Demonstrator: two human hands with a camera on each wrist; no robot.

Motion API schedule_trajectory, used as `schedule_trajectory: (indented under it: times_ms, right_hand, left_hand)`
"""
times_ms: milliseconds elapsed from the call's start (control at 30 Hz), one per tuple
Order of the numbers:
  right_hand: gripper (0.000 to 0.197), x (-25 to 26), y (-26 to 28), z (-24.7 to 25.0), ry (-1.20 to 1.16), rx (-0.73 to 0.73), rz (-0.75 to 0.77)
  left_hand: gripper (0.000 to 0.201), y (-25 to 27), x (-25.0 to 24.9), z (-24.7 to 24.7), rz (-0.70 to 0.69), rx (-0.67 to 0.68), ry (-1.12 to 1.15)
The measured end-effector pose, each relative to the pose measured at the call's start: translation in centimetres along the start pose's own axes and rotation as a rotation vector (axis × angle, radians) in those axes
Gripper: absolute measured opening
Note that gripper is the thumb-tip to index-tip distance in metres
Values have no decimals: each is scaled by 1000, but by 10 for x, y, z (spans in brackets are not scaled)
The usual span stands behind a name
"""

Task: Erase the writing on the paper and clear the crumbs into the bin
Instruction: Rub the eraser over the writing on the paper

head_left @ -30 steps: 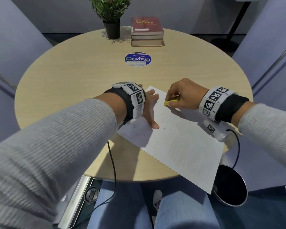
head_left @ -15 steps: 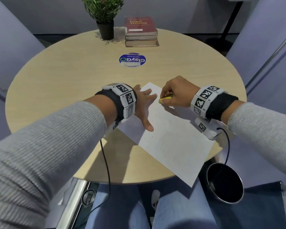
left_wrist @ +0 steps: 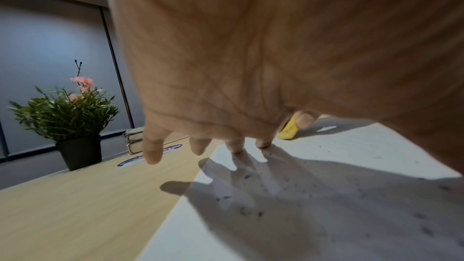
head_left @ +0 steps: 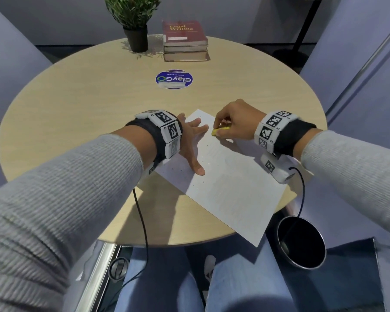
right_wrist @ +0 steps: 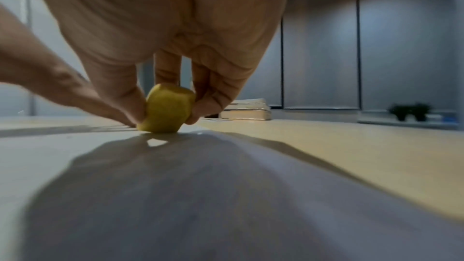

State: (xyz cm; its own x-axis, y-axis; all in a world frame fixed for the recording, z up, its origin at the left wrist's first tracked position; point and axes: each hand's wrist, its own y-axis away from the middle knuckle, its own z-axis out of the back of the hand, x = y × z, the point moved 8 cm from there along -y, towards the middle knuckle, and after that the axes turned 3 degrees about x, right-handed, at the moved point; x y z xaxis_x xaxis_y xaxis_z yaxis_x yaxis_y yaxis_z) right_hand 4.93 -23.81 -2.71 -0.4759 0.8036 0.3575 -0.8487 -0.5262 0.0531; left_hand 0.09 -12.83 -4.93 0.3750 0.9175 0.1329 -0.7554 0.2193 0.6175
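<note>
A white sheet of paper [head_left: 230, 188] lies askew on the round wooden table [head_left: 95, 104], its near corner hanging over the edge. My left hand [head_left: 193, 143] lies flat with spread fingers on the sheet's far left part, holding it down. My right hand [head_left: 232, 123] pinches a yellow eraser [head_left: 220, 131] between thumb and fingers, and the eraser [right_wrist: 167, 111] presses on the paper near its far corner. Dark eraser crumbs [left_wrist: 253, 211] are scattered over the paper [left_wrist: 314, 195] around my left hand [left_wrist: 251, 57]. A round dark bin [head_left: 302, 243] stands on the floor under the table's right edge.
At the table's far side stand a potted plant [head_left: 134, 21] and a stack of books [head_left: 185, 41], with a round blue sticker [head_left: 174, 79] in front of them. Cables hang from both wrists. My knees are below the near edge.
My right hand has slid the eraser a short way back and forth near the paper's far corner. The left hand stays planted on the sheet.
</note>
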Motion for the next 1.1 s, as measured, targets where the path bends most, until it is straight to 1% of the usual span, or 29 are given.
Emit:
schedule_trajectory:
  times_ms: [133, 267, 400, 433, 500, 567, 700, 800, 867, 1000, 1033, 1100]
  right_hand:
    - [15, 16, 8, -12, -5, 60, 93]
    - [17, 0, 3, 0, -9, 5, 13]
    - [18, 19, 8, -14, 16, 68, 93]
    - [18, 16, 8, -12, 3, 69, 88]
    - [18, 4, 6, -3, -8, 25, 32]
    - [19, 1, 3, -1, 28, 7, -6]
    - [19, 18, 10, -15, 22, 76, 88]
    - [20, 1, 7, -2, -7, 29, 24]
    - [20, 1, 6, -1, 13, 14, 10]
    - [17, 23, 15, -17, 11, 93, 115]
    - [17, 19, 15, -15, -8, 93, 103]
    - [18, 4, 10, -4, -19, 41, 41]
  left_hand:
    - [122, -1, -1, 1, -3, -6, -15]
    - [121, 0, -2, 1, 0, -25, -14]
    - [121, -3, -2, 0, -7, -20, -5]
    - [121, -2, -2, 0, -4, -20, -14]
    - [121, -2, -2, 0, 7, -24, -25]
    - [119, -2, -3, 0, 6, -37, -30]
    - [119, -2, -3, 0, -2, -39, -19]
    - [121, -5, -2, -2, 0, -38, -13]
    - [122, -6, -2, -2, -3, -40, -6]
    - [119, -3, -2, -1, -19, -32, 17]
    - [119, -4, -2, -1, -21, -32, 22]
    - [119, -5, -2, -2, -20, -36, 36]
